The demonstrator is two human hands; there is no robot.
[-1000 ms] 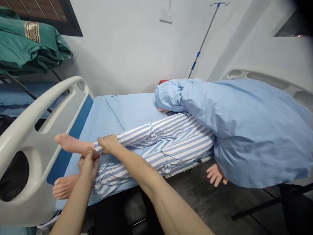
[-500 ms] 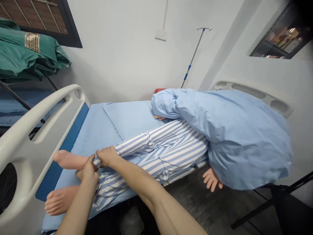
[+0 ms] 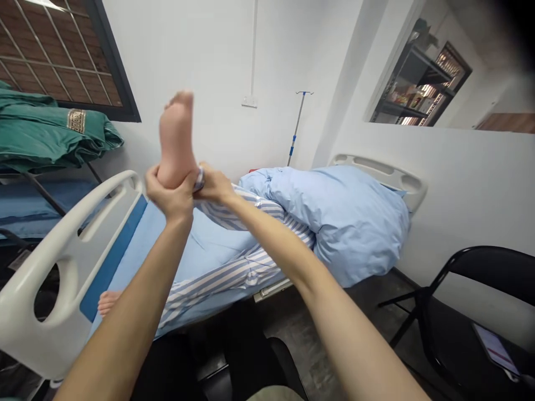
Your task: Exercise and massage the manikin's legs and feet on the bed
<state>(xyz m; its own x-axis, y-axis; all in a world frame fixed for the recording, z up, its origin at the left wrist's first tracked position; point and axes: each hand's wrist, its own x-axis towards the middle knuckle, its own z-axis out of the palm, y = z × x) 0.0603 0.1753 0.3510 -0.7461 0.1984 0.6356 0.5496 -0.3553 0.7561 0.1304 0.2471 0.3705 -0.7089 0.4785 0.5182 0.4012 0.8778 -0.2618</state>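
A manikin in blue-and-white striped trousers (image 3: 225,274) lies on a bed with a light-blue sheet (image 3: 225,239). One of its legs is raised, with the bare foot (image 3: 177,136) pointing up above the mattress. My left hand (image 3: 172,196) is wrapped round the heel and ankle of that foot. Just beside it, my right hand (image 3: 215,185) grips the lower leg at the trouser cuff. The other foot (image 3: 107,301) rests low near the footboard, partly behind my left forearm. A bulky light-blue quilt (image 3: 338,217) hides the upper body.
The cream footboard (image 3: 98,220) rises at the left, the headboard (image 3: 378,167) at the far right. An IV pole (image 3: 298,122) stands behind the bed. A black folding chair (image 3: 443,317) holds a phone (image 3: 495,348). Green fabric (image 3: 54,136) is piled at left.
Both hands have lifted the far leg off the mattress; its foot has swung up from lying flat, and the knee is now bent. The camera view has shifted, showing the chair and phone.
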